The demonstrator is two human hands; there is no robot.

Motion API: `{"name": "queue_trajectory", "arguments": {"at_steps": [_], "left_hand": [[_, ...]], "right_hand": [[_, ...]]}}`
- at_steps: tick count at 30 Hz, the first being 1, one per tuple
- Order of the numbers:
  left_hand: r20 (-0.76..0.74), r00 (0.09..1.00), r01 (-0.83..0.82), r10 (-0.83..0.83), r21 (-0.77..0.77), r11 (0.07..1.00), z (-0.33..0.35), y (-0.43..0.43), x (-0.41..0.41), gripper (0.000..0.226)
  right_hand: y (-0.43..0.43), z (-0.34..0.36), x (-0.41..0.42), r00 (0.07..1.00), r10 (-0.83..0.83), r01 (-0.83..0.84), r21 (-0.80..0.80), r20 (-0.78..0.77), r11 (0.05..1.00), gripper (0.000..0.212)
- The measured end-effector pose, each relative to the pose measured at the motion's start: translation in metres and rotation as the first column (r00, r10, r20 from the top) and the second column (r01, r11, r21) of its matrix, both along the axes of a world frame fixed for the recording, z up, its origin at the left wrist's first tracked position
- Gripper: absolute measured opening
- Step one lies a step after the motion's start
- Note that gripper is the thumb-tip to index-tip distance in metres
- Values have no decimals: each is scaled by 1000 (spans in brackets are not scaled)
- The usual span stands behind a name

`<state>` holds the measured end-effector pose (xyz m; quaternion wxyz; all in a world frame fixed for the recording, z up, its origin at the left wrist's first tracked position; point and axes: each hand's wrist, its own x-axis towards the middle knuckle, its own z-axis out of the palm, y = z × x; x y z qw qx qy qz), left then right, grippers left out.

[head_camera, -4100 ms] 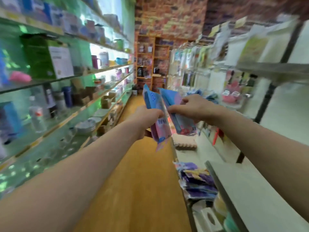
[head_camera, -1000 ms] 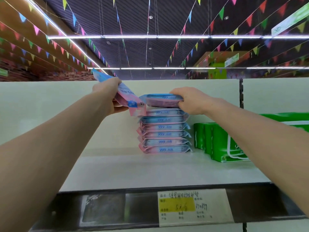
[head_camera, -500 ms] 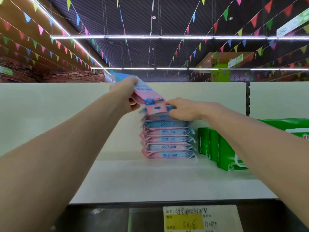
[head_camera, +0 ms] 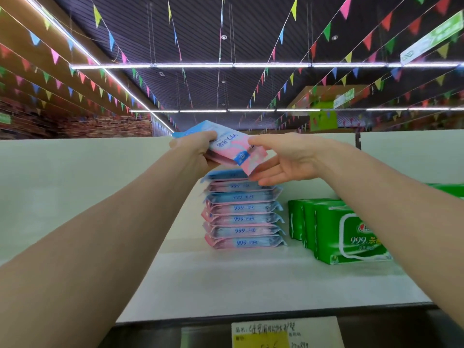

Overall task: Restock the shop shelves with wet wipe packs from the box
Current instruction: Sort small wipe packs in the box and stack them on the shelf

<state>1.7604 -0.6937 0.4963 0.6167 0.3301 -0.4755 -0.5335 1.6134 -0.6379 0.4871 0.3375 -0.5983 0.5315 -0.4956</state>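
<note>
Several packs form a stack (head_camera: 244, 218) on the shelf (head_camera: 226, 280). Left hand (head_camera: 198, 151) grips another pack (head_camera: 233, 146), tilted, just above the stack. Right hand (head_camera: 283, 159) open, fingers relaxed, at that pack's lower corner, over the stack. Green packs (head_camera: 346, 234) stand right of the stack

head view: worn on the person's head | faces forward and upward across the shelf (head_camera: 251, 285) toward the ceiling (head_camera: 226, 33) | close, at arm's reach

Bright, even light from ceiling LED strips (head_camera: 271, 64). Soft shadows on the shelf (head_camera: 251, 280). Wide-angle bending at edges; bunting (head_camera: 386, 21) top right motion-smeared, price label (head_camera: 283, 332) slightly soft.
</note>
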Motion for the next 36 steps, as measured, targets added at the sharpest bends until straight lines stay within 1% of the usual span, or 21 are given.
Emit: {"name": "queue_trajectory", "arguments": {"at_steps": [2,4,5,6,8,11,15,19,23,24,26,28,29,30,32,33,34,36], "left_hand": [[87,996,25,-24,-3,1000,4,0,0,30],[137,991,6,-3,-16,1000,7,-1,3,17],[165,985,-46,49,-22,999,9,-3,5,15],[210,971,-108,113,-35,994,9,-5,9,18],[317,928,-182,195,-71,981,8,-10,14,23],[451,861,-212,235,-102,972,2,-20,16,24],[518,805,-253,290,-142,957,-8,-30,14,22],[544,788,-249,288,-146,957,-19,-36,13,19],[571,773,-234,275,-147,961,-28,-40,13,27],[579,769,-226,272,-153,962,-28,-40,15,29],[587,772,-174,246,-176,969,-28,-39,19,38],[619,764,-61,183,-214,975,-26,-37,21,52],[664,730,-1,162,-236,972,-26,-35,21,56],[721,672,49,167,-269,962,-26,-33,20,58],[801,549,127,240,-363,923,-28,-30,17,59],[817,502,160,283,-409,898,-29,-30,15,58],[822,474,184,316,-443,877,-30,-30,14,56],[821,451,207,350,-477,854,-30,-30,13,46]], "right_hand": [[-4,1,0,993,32,-29,-29,118,999,13],[-10,6,-4,980,3,11,-70,197,998,5],[-13,8,-8,974,-19,38,-81,226,996,3],[-15,10,-14,970,-41,64,-89,239,994,2],[-21,13,-25,969,-94,117,-89,227,989,4],[-34,12,-35,971,-171,184,-68,165,981,9],[-51,12,-38,964,-249,257,-87,96,962,3],[-60,12,-37,929,-352,338,-127,-110,932,3],[-62,7,-38,868,-403,362,-183,-292,914,8],[-60,6,-38,848,-403,357,-192,-345,914,11],[-56,5,-40,826,-380,329,-190,-417,925,27],[-51,4,-42,833,-328,284,-163,-445,945,44],[-48,3,-42,842,-286,250,-140,-457,958,48],[-45,3,-41,848,-239,207,-119,-474,971,47],[-45,1,-39,841,-170,122,-125,-514,985,39],[-47,-1,-37,832,-164,101,-146,-530,984,35],[-50,-2,-36,825,-175,97,-169,-538,981,32],[-54,-6,-34,819,-202,112,-196,-537,974,29]]}}
